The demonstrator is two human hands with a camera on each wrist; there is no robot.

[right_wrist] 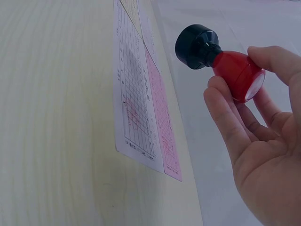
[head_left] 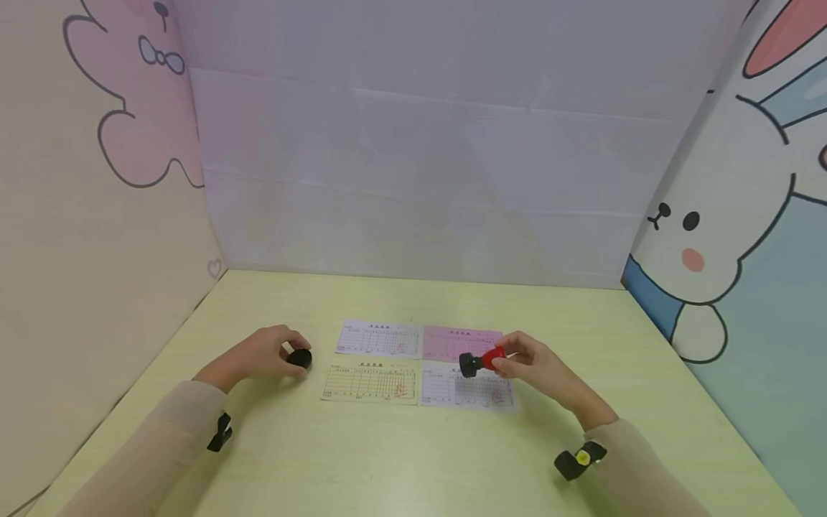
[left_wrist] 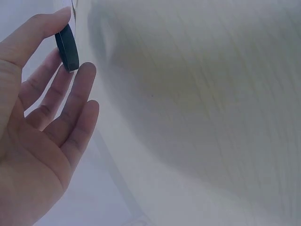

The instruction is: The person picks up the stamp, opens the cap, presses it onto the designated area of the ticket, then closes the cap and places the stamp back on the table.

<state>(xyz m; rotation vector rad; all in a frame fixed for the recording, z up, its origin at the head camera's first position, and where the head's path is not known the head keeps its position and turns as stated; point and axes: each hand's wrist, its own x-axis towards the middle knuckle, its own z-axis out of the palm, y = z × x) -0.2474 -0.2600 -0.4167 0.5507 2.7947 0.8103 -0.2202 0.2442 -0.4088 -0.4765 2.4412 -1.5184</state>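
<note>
Between thumb and fingers my left hand (head_left: 268, 352) pinches a round black stamp cap (head_left: 299, 358), left of the papers; in the left wrist view the cap (left_wrist: 68, 48) shows edge-on. My right hand (head_left: 539, 366) holds a stamp by its red handle (head_left: 492, 357), above the right-hand papers. The stamp's black head (right_wrist: 195, 46) points left, the stamp lying roughly sideways in the air. Below it are a white form (head_left: 439, 388) and a pink form (head_left: 446, 343), both printed with grids and bearing reddish marks.
A yellow form (head_left: 368, 382) and another white form (head_left: 377, 339) lie left of these, making a two-by-two block on the pale wooden table (head_left: 362, 459). A white sheet wall (head_left: 420, 179) stands behind, with cartoon-printed panels (head_left: 730, 237) at the sides.
</note>
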